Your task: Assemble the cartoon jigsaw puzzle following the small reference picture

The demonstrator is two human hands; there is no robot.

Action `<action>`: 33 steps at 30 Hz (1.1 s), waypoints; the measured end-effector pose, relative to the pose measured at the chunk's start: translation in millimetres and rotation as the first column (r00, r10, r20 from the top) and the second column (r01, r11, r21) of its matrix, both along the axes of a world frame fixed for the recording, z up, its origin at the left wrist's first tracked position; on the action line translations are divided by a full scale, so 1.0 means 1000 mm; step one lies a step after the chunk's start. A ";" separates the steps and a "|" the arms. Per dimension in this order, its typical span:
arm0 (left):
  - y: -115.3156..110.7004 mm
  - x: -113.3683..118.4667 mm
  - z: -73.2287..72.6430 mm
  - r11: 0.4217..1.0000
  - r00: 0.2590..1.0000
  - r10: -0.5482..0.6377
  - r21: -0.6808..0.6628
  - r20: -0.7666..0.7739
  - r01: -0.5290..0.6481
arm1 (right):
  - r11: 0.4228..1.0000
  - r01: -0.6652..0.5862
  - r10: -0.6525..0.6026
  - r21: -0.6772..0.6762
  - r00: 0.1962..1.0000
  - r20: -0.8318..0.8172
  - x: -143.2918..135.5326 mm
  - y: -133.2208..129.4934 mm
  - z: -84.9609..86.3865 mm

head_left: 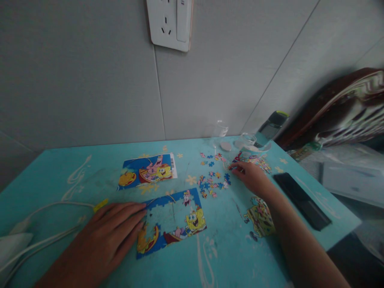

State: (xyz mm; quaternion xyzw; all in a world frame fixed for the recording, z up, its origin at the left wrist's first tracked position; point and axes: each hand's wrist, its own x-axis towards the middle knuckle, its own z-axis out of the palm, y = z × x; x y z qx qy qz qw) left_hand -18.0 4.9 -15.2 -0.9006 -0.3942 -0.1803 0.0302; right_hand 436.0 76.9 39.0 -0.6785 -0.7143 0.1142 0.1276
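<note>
My left hand (112, 228) lies flat with fingers stretched out, its fingertips on the left edge of a partly assembled jigsaw puzzle (196, 222). This cartoon puzzle has a blue border, a burger at lower left and an open middle showing the table. My right hand (246, 174) reaches over the right side, thumb and fingers drawn together beside loose puzzle pieces (211, 184); whatever is between the fingertips is too small to make out. Behind the puzzle lies a reference picture card (147, 172) with the same cartoon. More loose pieces (210, 157) lie farther back.
A dark phone (301, 200) rests at the right. A cartoon cutout (261, 218) lies partly under my right forearm. Clear containers (220, 130) and a round lid (225, 146) stand near the wall. White cables (57, 203) cross the left side of the turquoise table (99, 160).
</note>
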 end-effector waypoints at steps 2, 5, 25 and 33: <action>0.000 0.001 0.002 1.000 1.000 0.005 -0.007 -0.012 -0.005 | 0.998 0.051 -0.052 0.034 0.997 0.051 -0.001 0.002 -0.004; 0.000 0.002 0.004 1.000 1.000 0.001 0.003 -0.003 -0.001 | 0.996 0.078 -0.081 0.046 0.995 0.055 -0.004 0.005 -0.010; 0.001 0.004 0.008 1.000 1.000 -0.009 -0.016 0.020 0.010 | 0.934 0.227 -0.040 0.275 0.833 -0.552 -0.004 0.004 0.014; 0.001 0.004 0.007 1.000 0.999 0.007 -0.028 0.032 -0.006 | 0.937 0.271 0.012 0.219 0.603 -0.798 -0.012 0.004 0.011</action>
